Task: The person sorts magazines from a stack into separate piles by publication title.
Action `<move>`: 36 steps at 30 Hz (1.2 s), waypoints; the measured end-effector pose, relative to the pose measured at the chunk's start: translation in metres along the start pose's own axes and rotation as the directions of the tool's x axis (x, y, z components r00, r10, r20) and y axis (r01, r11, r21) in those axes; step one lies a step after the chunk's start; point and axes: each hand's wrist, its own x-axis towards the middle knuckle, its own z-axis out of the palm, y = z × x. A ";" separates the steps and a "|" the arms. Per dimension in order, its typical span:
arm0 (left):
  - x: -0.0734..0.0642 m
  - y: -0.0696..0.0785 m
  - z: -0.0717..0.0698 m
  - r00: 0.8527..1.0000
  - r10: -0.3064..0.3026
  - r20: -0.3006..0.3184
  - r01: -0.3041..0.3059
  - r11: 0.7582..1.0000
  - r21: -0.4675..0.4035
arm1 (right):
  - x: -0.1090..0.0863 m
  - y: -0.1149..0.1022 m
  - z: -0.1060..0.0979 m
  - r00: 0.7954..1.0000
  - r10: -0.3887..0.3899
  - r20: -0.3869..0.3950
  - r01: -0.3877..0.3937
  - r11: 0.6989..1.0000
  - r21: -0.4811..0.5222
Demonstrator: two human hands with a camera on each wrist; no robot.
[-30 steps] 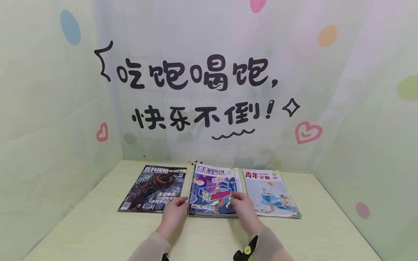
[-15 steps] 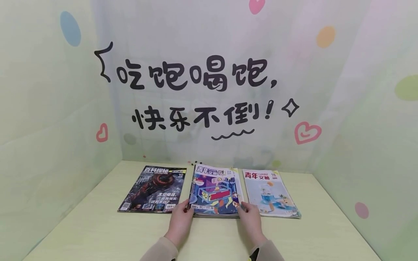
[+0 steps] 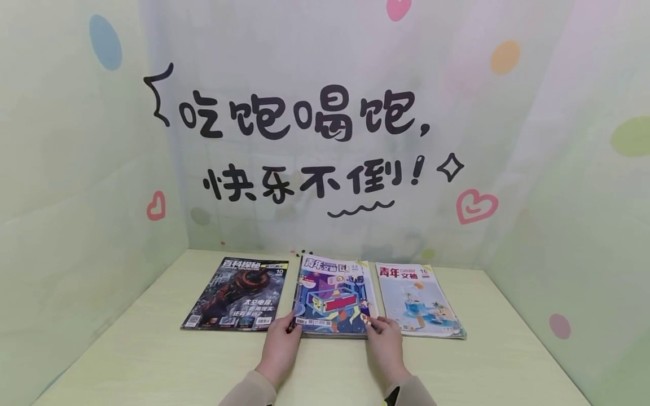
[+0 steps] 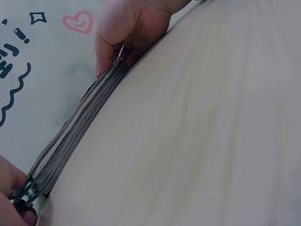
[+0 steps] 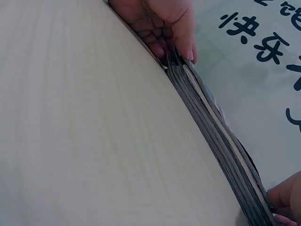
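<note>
A stack of magazines (image 3: 332, 299) lies between two others on the table, its top cover purple and blue with a red-fronted box drawing. My left hand (image 3: 280, 345) grips its near left corner, thumb uppermost. At the near right corner, my right hand (image 3: 387, 347) holds the stack the same way. In the left wrist view the layered page edges (image 4: 77, 136) show, with fingers curled around both ends. The right wrist view has the same edges (image 5: 211, 127) close over the table surface. Some fingers are hidden beneath the stack.
To the left lies a dark magazine (image 3: 241, 296) with a red ring-shaped picture. On the right is a pale magazine (image 3: 418, 304) with a blue island scene. The light table (image 3: 325, 378) meets printed fabric walls (image 3: 325, 56) at the back and sides.
Both hands have shifted to the stack's near corners, the left from beside its left edge and the right from over its right side. The stack stays in nearly the same place.
</note>
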 end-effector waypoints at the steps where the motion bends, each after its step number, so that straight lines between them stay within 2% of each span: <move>1: 0.000 0.000 0.000 1.000 -0.001 -0.002 0.001 1.000 -0.003 | 0.000 0.000 0.000 1.000 0.005 0.001 -0.005 1.000 0.006; 9: -0.002 -0.001 0.000 0.999 0.015 -0.046 -0.018 0.998 -0.065 | -0.001 -0.002 0.000 0.999 0.032 0.013 -0.032 0.999 0.038; 16: -0.005 -0.002 -0.001 0.996 -0.013 -0.090 0.006 0.997 -0.077 | -0.003 -0.002 -0.002 0.999 0.043 0.012 -0.043 0.999 0.014; 20: -0.007 -0.002 -0.001 0.994 -0.022 -0.111 0.014 0.998 -0.067 | -0.008 -0.001 -0.005 0.998 -0.007 -0.056 0.004 0.998 -0.057; 24: -0.009 -0.001 -0.003 0.995 -0.041 -0.090 0.037 0.998 -0.050 | -0.014 -0.002 -0.009 0.992 -0.029 -0.123 0.013 0.991 -0.131; 26: -0.010 -0.001 -0.004 0.996 -0.037 -0.080 0.034 0.999 -0.027 | -0.017 -0.004 -0.011 0.994 -0.023 -0.109 0.005 0.988 -0.157; 31: -0.010 -0.004 -0.007 0.997 -0.015 -0.074 0.017 1.000 0.017 | -0.020 -0.003 -0.015 1.000 -0.004 -0.013 0.002 0.986 -0.169; 33: -0.010 -0.005 -0.007 0.997 -0.023 -0.072 0.023 1.000 0.004 | -0.020 -0.002 -0.015 1.000 0.010 0.007 -0.008 0.988 -0.155; 36: -0.011 -0.006 -0.006 0.997 -0.059 -0.043 0.055 0.994 -0.093 | -0.020 -0.002 -0.015 0.998 0.054 0.022 -0.051 0.993 -0.105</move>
